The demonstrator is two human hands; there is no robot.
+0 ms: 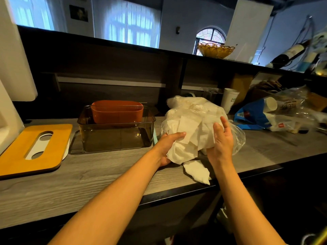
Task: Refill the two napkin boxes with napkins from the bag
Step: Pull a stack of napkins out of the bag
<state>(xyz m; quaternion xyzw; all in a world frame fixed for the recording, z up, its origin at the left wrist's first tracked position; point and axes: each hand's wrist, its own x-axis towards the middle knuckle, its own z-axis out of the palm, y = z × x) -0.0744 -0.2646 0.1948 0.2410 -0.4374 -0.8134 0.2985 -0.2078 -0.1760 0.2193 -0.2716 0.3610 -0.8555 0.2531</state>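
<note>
Napkins (187, 138) gripped by left hand (169, 147), right hand (223, 138) flat on bag (198, 110); next, carry to smoked box (115, 135) at nine o'clock.

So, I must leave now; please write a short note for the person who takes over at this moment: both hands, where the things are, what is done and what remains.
Left hand: grips the loose napkins at the mouth of the clear bag.
Right hand: open, fingers straight, against the right side of the pile.
Things: the bag lies on the counter. One napkin lies at the counter's edge. The smoky clear box stands open left of the bag, the orange box behind it. The yellow lid lies far left.
Done: lid off; no napkins visible in the clear box.
Left: fill both boxes and close them.
</note>
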